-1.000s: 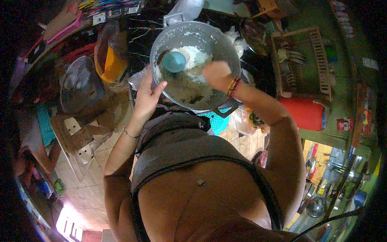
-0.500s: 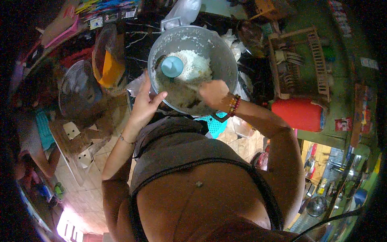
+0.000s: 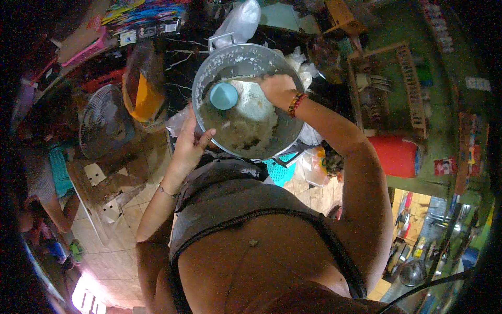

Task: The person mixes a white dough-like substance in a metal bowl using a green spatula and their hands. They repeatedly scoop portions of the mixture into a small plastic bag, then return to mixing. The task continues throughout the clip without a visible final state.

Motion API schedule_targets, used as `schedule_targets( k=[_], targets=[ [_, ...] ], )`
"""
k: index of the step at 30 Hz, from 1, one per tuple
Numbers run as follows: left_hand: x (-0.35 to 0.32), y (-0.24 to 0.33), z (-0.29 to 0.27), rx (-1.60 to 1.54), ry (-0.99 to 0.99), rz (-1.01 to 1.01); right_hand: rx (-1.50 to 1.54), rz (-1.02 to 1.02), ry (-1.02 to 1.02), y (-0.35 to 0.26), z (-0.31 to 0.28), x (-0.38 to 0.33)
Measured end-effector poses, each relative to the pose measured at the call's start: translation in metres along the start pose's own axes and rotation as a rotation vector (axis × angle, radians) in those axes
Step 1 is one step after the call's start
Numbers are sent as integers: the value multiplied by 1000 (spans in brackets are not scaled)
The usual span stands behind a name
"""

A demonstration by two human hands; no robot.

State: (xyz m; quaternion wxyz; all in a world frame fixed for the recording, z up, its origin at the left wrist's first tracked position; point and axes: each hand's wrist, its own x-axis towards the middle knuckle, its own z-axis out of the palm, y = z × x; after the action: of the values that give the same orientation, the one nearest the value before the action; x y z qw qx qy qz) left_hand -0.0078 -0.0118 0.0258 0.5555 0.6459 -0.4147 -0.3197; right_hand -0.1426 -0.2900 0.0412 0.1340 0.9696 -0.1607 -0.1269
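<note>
A large grey metal basin (image 3: 209,73) stands on a dark marbled counter straight ahead. It holds a pale, lumpy dough-like mass (image 3: 251,112) and a light blue cup (image 3: 224,96). My left hand (image 3: 189,142) presses flat against the basin's near-left rim. My right hand (image 3: 277,89), with beaded bands on the wrist, is down inside the basin at its far right, fingers buried in the pale mass. The fingertips are hidden in it.
A floor fan (image 3: 103,123) stands to the left, with an orange and yellow container (image 3: 142,94) beside the basin. A wooden rack (image 3: 389,83) and a red cylinder (image 3: 395,156) lie to the right. Another person (image 3: 49,178) stands at far left.
My right hand has moved from the basin's near-right side to its far right, working through the pale mass. The left hand stays on the rim. The blue cup has barely shifted.
</note>
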Motion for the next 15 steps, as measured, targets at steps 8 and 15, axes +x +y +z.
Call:
schedule_targets(
  k=[8,15],
  targets=[
    [2,-4,4,90,39,122,84,82,-126,9,5,-41],
    [-3,-13,8,118,79,121,258,130,-343,-12,-35,-36]
  ],
)
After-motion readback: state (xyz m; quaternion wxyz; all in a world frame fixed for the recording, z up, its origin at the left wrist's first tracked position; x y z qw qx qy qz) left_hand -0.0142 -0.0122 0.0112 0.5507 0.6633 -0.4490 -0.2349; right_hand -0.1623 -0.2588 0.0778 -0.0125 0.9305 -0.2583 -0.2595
